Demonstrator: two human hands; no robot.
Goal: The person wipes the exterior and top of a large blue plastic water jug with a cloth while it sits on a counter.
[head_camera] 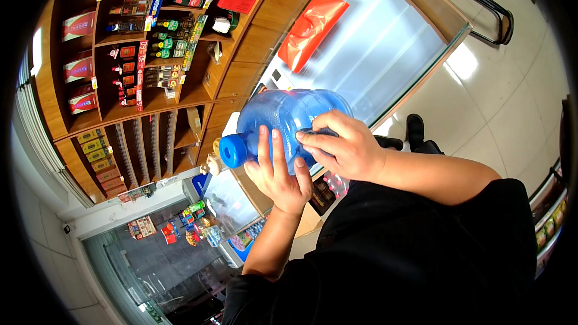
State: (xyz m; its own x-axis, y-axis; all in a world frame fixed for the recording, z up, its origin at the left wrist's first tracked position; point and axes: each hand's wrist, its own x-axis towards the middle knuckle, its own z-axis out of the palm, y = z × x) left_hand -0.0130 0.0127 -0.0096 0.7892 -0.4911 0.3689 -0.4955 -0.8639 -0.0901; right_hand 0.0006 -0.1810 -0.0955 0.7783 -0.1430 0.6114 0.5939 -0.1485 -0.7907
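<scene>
A large translucent blue plastic water jug (271,113) lies tilted on its side before me, at the glass counter's edge. Its blue cap (233,150) points to the left. My left hand (281,176) grips the jug's shoulder near the neck, the fingers laid along the plastic. Against the jug's side, my right hand (345,144) has its fingertips pinched together on a small dark item (326,132). Whether this is a cloth or part of the jug is hard to tell, as the fingers cover much of it.
Beyond the jug, a red plastic bag (314,31) lies on the glass-topped counter (384,40). Wooden shelves (226,72) with bottles and boxes stand behind it. A dark chair part (492,18) rests on the tiled floor at the upper right. Small goods (194,223) sit near the window.
</scene>
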